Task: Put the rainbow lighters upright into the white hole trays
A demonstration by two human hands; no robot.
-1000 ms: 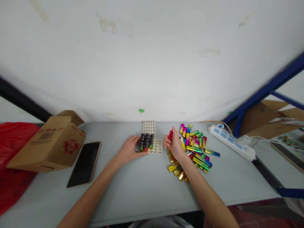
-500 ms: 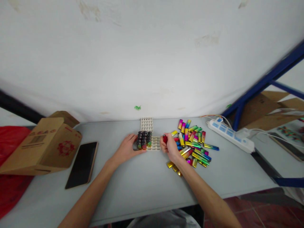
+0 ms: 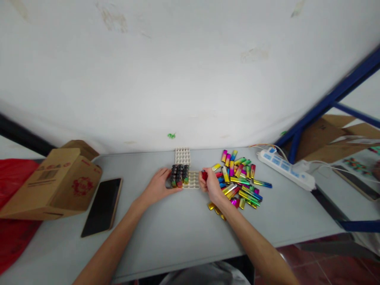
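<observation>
A white slotted tray (image 3: 193, 180) lies on the grey table (image 3: 184, 229), and several lighters (image 3: 179, 176) stand upright in its left part. My left hand (image 3: 158, 186) rests against the tray's left side, fingers curled round it. My right hand (image 3: 210, 185) is closed on a red lighter (image 3: 204, 175) just right of the tray's bare slots. A heap of shiny multicoloured lighters (image 3: 239, 180) lies to the right of that hand. A second white tray (image 3: 182, 155) stands behind the first.
A black phone (image 3: 102, 206) lies at the left beside a tipped cardboard box (image 3: 53, 184) and a red bag (image 3: 12, 221). A white power strip (image 3: 286, 169) with cables sits at the right, near a blue frame (image 3: 326, 107) and more cardboard.
My right hand has carried the red lighter leftward and down, from above the heap to the tray's right edge. My left hand has stayed on the tray.
</observation>
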